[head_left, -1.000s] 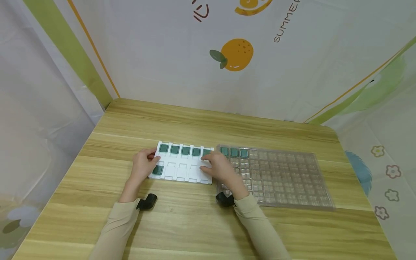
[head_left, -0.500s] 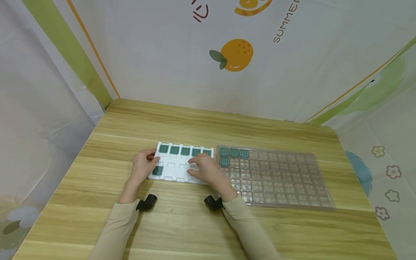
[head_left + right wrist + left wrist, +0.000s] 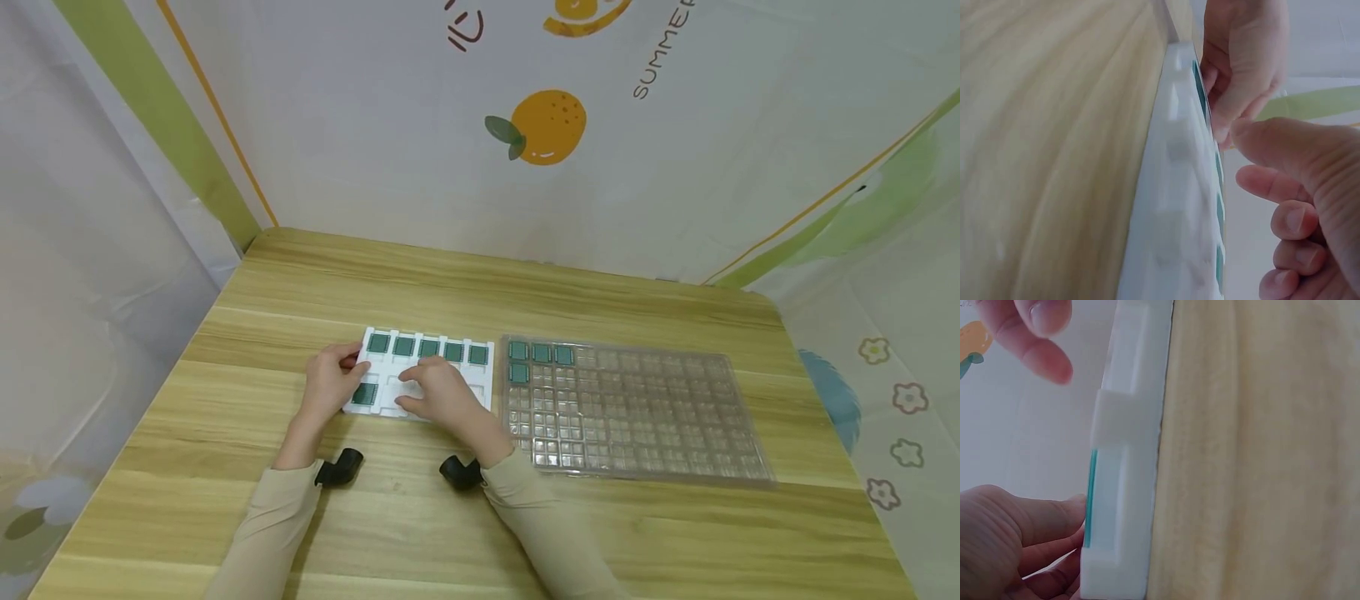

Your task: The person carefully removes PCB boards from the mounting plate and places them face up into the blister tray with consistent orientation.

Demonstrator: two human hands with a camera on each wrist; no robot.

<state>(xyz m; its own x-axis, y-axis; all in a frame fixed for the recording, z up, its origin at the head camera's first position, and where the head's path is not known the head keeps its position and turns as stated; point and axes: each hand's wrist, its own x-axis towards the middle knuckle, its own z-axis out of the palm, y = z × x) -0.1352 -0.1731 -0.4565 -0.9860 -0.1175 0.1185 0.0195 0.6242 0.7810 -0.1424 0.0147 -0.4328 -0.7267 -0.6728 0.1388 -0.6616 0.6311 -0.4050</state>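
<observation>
A white tray (image 3: 380,368) lies on the table with a back row of green square chips (image 3: 403,346) and one green chip (image 3: 365,394) in its front left pocket. My left hand (image 3: 327,381) grips the tray's left end, thumb at the top edge beside that front chip; its other fingers are partly hidden. Over the middle of the tray hovers my right hand (image 3: 444,398), thumb and index finger apart, nothing between them. In the right wrist view the right hand's thumb (image 3: 1279,140) is extended and the other fingers are loosely bent. Part of the front row is hidden beneath this hand.
To the right lies a clear plastic tray (image 3: 637,408) with many small pockets. Several green chips (image 3: 541,353) sit in its back left corner, one of them in the second row (image 3: 518,372). Behind the wooden table (image 3: 480,292) hangs a printed curtain (image 3: 390,158).
My right hand has moved left from the white tray's right end to its middle. A green chip has come into view in the clear tray's second row. The left hand stays put.
</observation>
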